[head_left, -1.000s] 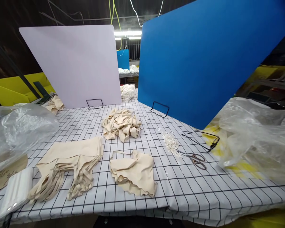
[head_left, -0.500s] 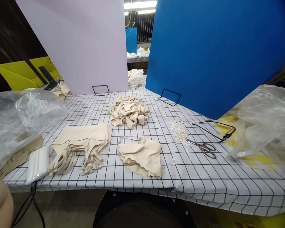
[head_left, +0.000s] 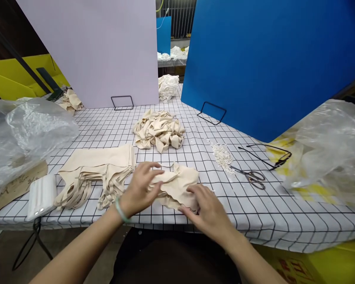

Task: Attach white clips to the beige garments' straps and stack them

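A crumpled beige garment [head_left: 180, 183] with a thin strap lies flat near the table's front edge. My left hand [head_left: 143, 185], with a pale green bangle on the wrist, is over the garment's left side, fingers spread and thumb apart. At its right side my right hand [head_left: 207, 209] rests on or just above the cloth, fingers and thumb apart. A neat stack of beige garments [head_left: 97, 157] with dangling straps lies to the left. Behind, a loose heap of beige garments [head_left: 159, 130] is piled up.
Scissors [head_left: 251, 176] lie at right beside small white scraps [head_left: 221, 156] and black-framed glasses [head_left: 272, 159]. A white power bank [head_left: 42, 197] with a black cable sits at front left. Clear plastic bags [head_left: 334, 146] flank the table. A lilac panel [head_left: 106, 55] and a blue panel [head_left: 254, 71] stand behind.
Both my hands have come in from the front and reached the beige garment, one at each side. The view has tilted slightly downward.
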{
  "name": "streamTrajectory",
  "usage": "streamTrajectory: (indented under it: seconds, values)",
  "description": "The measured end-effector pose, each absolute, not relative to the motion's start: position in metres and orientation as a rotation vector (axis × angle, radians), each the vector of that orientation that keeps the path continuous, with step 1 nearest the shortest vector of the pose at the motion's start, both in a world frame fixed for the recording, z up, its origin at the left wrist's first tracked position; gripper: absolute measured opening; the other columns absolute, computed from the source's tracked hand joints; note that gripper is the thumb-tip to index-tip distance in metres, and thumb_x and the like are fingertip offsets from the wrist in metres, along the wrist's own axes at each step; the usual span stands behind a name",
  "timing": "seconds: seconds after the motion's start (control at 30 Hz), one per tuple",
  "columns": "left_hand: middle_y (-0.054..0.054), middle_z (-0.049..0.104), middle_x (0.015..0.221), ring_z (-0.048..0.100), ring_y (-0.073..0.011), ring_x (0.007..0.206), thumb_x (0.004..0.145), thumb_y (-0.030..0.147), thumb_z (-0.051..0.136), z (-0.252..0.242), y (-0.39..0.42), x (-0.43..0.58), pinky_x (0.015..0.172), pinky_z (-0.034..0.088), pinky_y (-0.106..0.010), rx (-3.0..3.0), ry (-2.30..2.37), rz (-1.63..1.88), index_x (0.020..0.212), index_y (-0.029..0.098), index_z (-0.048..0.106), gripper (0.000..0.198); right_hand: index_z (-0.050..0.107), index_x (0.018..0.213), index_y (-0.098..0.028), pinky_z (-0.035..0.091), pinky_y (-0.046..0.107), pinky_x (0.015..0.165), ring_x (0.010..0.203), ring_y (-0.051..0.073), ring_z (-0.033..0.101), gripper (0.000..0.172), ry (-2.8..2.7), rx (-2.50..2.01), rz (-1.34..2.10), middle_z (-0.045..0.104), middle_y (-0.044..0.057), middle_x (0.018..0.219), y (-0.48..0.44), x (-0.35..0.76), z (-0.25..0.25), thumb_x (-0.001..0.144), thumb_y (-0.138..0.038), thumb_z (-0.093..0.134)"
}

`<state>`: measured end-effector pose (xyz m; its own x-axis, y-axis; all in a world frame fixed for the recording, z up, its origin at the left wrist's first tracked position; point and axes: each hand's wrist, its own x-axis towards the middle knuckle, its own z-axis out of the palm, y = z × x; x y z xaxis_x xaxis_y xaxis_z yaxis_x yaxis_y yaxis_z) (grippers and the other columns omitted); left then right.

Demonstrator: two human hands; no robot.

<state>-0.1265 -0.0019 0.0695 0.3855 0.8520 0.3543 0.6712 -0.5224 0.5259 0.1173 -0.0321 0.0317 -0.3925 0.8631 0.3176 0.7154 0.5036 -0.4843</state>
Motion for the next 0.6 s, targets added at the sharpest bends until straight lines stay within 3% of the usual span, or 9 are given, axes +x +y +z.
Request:
streamTrajectory:
  seconds: [0.1, 0.17, 0.27, 0.43, 0.6]
  values:
    - [-0.013, 0.057, 0.127, 0.050, -0.0338, 0.119, 0.076, 0.043, 0.076, 0.052, 0.006, -0.117, 0.100, 0.043, -0.056, 2.474, 1.271, 0.344, 0.125, 0.022, 0.059, 0.057, 0.060, 0.098, -0.023, 0.052, 0.042, 0.072, 0.088, 0.028, 0.061, 0.018, -2.294, -1.331, 0.340, 0.065, 0.008, 0.095, -0.027, 0.107, 0.020, 0.085, -0.034, 0.066]
    - [-0.012, 0.057, 0.126, 0.050, -0.0340, 0.117, 0.074, 0.041, 0.077, 0.043, 0.016, -0.113, 0.096, 0.044, -0.055, 2.491, 1.261, 0.191, 0.115, 0.021, 0.063, 0.048, 0.059, 0.091, -0.022, 0.050, 0.040, 0.073, 0.086, 0.026, 0.061, 0.005, -2.250, -1.314, 0.379, 0.065, 0.008, 0.090, -0.017, 0.108, 0.021, 0.089, -0.021, 0.054]
    - [-0.010, 0.062, 0.111, 0.054, -0.0274, 0.105, 0.081, 0.020, 0.065, 0.047, 0.032, -0.111, 0.090, 0.047, -0.046, 2.492, 1.297, 0.462, 0.082, 0.017, 0.063, 0.004, 0.057, 0.094, -0.022, 0.051, 0.033, 0.065, 0.079, 0.021, 0.062, 0.012, -1.952, -1.320, 0.626, 0.064, 0.006, 0.087, 0.002, 0.120, 0.043, 0.095, -0.021, 0.045]
    - [-0.002, 0.055, 0.075, 0.052, -0.0144, 0.069, 0.081, 0.009, 0.050, 0.127, 0.015, -0.115, 0.060, 0.046, -0.027, 2.252, 1.185, 1.096, 0.075, 0.017, 0.053, 0.010, 0.058, 0.098, -0.024, 0.049, 0.024, 0.053, 0.069, 0.015, 0.060, 0.009, -1.593, -1.216, 0.800, 0.061, 0.001, 0.079, 0.007, 0.132, 0.119, 0.094, -0.031, 0.055]
    - [0.001, 0.056, 0.071, 0.051, -0.0107, 0.058, 0.086, 0.020, 0.055, 0.209, -0.009, -0.128, 0.049, 0.041, -0.022, 1.989, 1.299, 1.102, 0.078, 0.017, 0.056, 0.008, 0.059, 0.098, -0.025, 0.042, 0.022, 0.043, 0.053, 0.012, 0.055, 0.012, -1.523, -1.050, 1.000, 0.060, -0.003, 0.071, 0.011, 0.132, 0.166, 0.087, -0.030, 0.062]
